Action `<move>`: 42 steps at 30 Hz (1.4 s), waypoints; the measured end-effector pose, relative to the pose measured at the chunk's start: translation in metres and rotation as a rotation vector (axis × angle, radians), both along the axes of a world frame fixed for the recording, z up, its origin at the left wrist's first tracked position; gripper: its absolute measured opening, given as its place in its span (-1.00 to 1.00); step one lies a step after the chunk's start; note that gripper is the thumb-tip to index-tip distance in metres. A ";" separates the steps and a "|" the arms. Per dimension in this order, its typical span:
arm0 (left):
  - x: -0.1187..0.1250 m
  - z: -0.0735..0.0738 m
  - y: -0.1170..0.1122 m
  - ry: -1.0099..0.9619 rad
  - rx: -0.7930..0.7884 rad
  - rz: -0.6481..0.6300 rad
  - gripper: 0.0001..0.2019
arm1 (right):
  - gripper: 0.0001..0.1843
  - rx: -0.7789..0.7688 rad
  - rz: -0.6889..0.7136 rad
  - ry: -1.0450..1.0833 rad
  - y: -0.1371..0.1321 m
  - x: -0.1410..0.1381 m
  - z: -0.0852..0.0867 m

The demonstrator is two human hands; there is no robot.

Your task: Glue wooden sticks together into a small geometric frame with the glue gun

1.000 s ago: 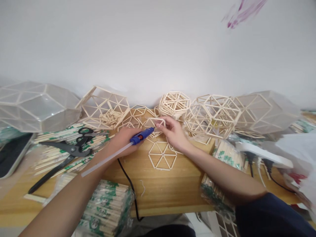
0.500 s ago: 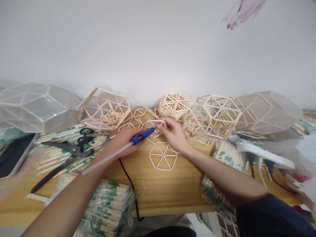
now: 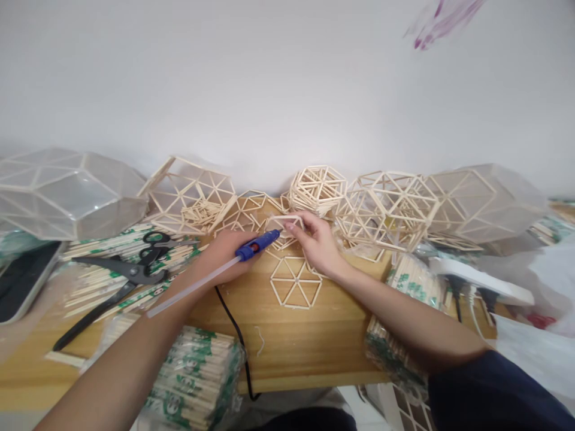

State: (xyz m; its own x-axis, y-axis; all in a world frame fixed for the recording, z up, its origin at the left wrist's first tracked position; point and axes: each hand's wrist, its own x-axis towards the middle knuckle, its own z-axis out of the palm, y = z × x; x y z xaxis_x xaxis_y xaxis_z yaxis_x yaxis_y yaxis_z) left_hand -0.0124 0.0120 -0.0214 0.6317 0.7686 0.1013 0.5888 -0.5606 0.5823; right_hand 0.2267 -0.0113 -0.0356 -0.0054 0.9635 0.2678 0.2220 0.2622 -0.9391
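Observation:
My left hand (image 3: 230, 254) is wrapped round a blue hot glue gun (image 3: 258, 245), with a long clear glue stick (image 3: 193, 287) sticking out of its back end. The nozzle points right, toward the fingers of my right hand (image 3: 317, 239). Between thumb and fingers, that hand pinches a small wooden stick frame (image 3: 285, 219); its lower part is partly covered by the gun and fingers. Just below lies a flat hexagon of sticks (image 3: 296, 282) with spokes meeting at its centre. A black cord (image 3: 231, 323) runs down from under my left hand.
Stick lattice shapes (image 3: 386, 206) and film-covered ones (image 3: 67, 194) line the wall. At left are black pliers (image 3: 130, 272), scissors (image 3: 157, 245), loose wrapped sticks and a phone (image 3: 27, 281). Bagged stick bundles (image 3: 193, 377) lie in front; a power strip (image 3: 485, 281) sits right.
The glue gun has shifted very slightly left and down beside the pinched frame. Both hands keep their grips, and at right some white sheet material now covers more of the table.

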 end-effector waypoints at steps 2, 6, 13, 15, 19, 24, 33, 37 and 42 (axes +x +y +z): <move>-0.001 -0.001 0.000 -0.003 0.010 -0.005 -0.86 | -0.80 0.004 0.000 0.001 0.000 0.000 -0.001; 0.000 0.000 0.000 -0.015 0.013 -0.007 -0.86 | -0.81 0.003 -0.004 -0.002 0.000 0.000 -0.001; 0.002 0.004 -0.001 -0.007 0.010 0.011 -0.83 | -0.82 0.004 -0.004 0.006 0.000 0.000 0.001; 0.001 0.004 0.000 0.000 0.000 0.017 -0.84 | -0.82 0.004 -0.008 0.007 -0.001 0.000 0.001; 0.001 0.004 0.000 0.013 -0.001 0.029 -0.84 | -0.80 0.000 -0.016 -0.010 -0.001 0.000 0.002; 0.002 0.005 0.000 0.014 0.002 0.031 -0.83 | -0.80 0.002 -0.019 -0.005 -0.001 0.000 0.002; -0.001 0.002 0.002 0.037 0.024 0.043 -0.87 | -0.83 0.002 -0.027 0.002 0.000 0.000 0.002; -0.002 0.001 0.002 0.039 0.019 0.039 -0.87 | -0.81 -0.002 -0.022 0.002 0.000 -0.001 0.002; 0.000 0.003 0.002 0.044 0.022 0.053 -0.86 | -0.82 -0.009 -0.018 0.011 0.000 -0.001 0.001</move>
State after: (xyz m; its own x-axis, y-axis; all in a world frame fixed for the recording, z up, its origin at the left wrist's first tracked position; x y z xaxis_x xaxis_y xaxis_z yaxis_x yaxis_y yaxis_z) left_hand -0.0124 0.0138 -0.0184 0.5944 0.7989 0.0919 0.6426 -0.5405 0.5431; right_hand 0.2259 -0.0118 -0.0341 0.0149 0.9657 0.2591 0.2161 0.2499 -0.9438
